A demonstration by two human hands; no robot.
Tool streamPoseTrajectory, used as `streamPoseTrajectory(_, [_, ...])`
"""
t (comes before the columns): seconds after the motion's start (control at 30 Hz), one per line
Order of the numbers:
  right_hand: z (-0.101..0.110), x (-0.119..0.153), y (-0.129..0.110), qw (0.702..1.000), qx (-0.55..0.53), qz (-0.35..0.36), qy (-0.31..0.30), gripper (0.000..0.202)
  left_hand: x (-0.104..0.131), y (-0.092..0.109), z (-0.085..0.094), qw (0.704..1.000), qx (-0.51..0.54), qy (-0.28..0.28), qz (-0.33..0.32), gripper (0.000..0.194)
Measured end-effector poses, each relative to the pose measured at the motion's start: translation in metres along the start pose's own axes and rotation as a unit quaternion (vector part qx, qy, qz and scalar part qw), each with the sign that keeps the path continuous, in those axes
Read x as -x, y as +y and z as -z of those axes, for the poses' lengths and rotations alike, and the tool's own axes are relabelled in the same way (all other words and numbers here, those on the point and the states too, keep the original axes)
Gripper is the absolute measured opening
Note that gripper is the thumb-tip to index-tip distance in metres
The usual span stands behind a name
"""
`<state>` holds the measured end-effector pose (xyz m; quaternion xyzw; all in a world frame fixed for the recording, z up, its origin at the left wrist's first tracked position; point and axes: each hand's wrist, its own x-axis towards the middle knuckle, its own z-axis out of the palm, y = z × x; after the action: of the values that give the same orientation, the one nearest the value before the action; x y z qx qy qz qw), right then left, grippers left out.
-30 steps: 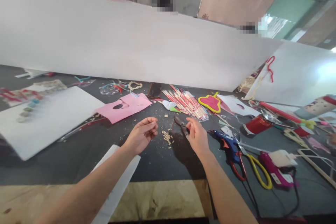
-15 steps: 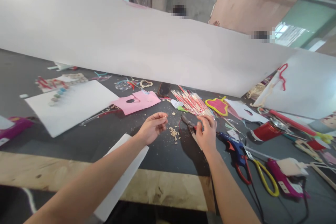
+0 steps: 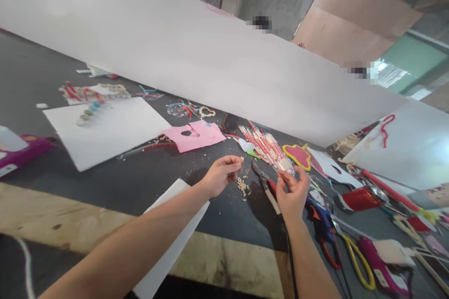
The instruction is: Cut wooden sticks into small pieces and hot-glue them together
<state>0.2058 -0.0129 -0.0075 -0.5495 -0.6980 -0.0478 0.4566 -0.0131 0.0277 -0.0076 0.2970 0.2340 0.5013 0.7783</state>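
Observation:
My left hand (image 3: 222, 175) is closed in a pinch above the dark tabletop, with something too small to make out at its fingertips. Below and right of it lies a loose pile of small pale wooden bits (image 3: 242, 187). My right hand (image 3: 293, 191) has its fingers apart and nothing visible in them; its fingertips are at the near end of a bundle of red-patterned wooden sticks (image 3: 264, 145) in clear wrap. I cannot tell whether they touch it. Between the hands rest red-and-white-handled cutting pliers (image 3: 268, 184).
Right of my right hand are a blue glue gun (image 3: 324, 219), yellow-handled scissors (image 3: 359, 261) and a red can (image 3: 361, 198). Pink felt (image 3: 196, 135) and a white board (image 3: 101, 135) lie to the left. A long white panel (image 3: 196, 60) stands across the back.
My right hand has spread its fingers and moved off the pliers, whose handles now show. My left hand keeps its pinch. The whole view has tilted and shifted.

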Motion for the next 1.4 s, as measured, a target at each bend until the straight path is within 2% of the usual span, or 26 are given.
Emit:
streamPoseTrajectory(0.17, [0.005,0.003,-0.012,0.999,0.019,-0.028,0.016,0.042,0.005,-0.003,0.0,1.0,-0.009,-0.003,0.017,0.023])
streamPoseTrajectory(0.27, [0.022,-0.002,-0.02,0.997,0.069,-0.027,-0.005,0.029,0.01,-0.001,-0.001,1.0,-0.009,-0.011,0.024,0.02])
streamPoseTrajectory(0.33, [0.046,-0.006,-0.02,0.993,0.113,-0.027,-0.034,0.03,0.013,0.002,-0.002,1.0,-0.01,-0.022,0.016,0.018])
streamPoseTrajectory(0.43, [0.099,-0.002,-0.008,0.972,0.21,-0.055,-0.091,0.027,0.016,0.006,-0.005,1.0,-0.003,-0.027,0.014,0.015])
streamPoseTrajectory(0.53, [0.153,0.02,0.019,0.936,0.296,-0.132,-0.137,0.026,0.018,0.007,-0.007,0.999,0.003,-0.036,0.017,0.014])
streamPoseTrajectory(0.63, [0.183,0.052,0.048,0.902,0.324,-0.196,-0.206,0.016,0.017,0.003,-0.007,0.999,-0.01,-0.039,0.02,0.014])
streamPoseTrajectory(0.7, [0.187,0.072,0.06,0.884,0.339,-0.223,-0.233,0.014,0.016,-0.001,-0.005,0.999,-0.025,-0.033,0.023,0.015])
streamPoseTrajectory(0.8, [0.183,0.087,0.067,0.86,0.366,-0.259,-0.245,0.02,0.014,-0.004,-0.001,0.999,-0.037,-0.027,0.022,0.015])
streamPoseTrajectory(1.0, [0.181,0.081,0.066,0.808,0.391,-0.352,-0.264,0.039,0.017,0.0,-0.002,0.999,-0.029,-0.036,0.024,0.013])
streamPoseTrajectory(1.13, [0.181,0.075,0.067,0.789,0.39,-0.385,-0.277,0.042,0.018,-0.001,-0.003,0.998,-0.032,-0.039,0.032,0.012])
streamPoseTrajectory(1.27, [0.184,0.068,0.065,0.791,0.405,-0.373,-0.267,0.041,0.015,-0.003,0.0,0.998,-0.037,-0.03,0.034,0.012])
streamPoseTrajectory(1.33, [0.194,0.065,0.063,0.805,0.407,-0.349,-0.254,0.037,0.014,-0.004,0.002,0.998,-0.041,-0.023,0.033,0.012])
streamPoseTrajectory(1.4, [0.213,0.065,0.063,0.831,0.406,-0.306,-0.226,0.029,0.014,-0.004,0.003,0.998,-0.044,-0.014,0.032,0.012])
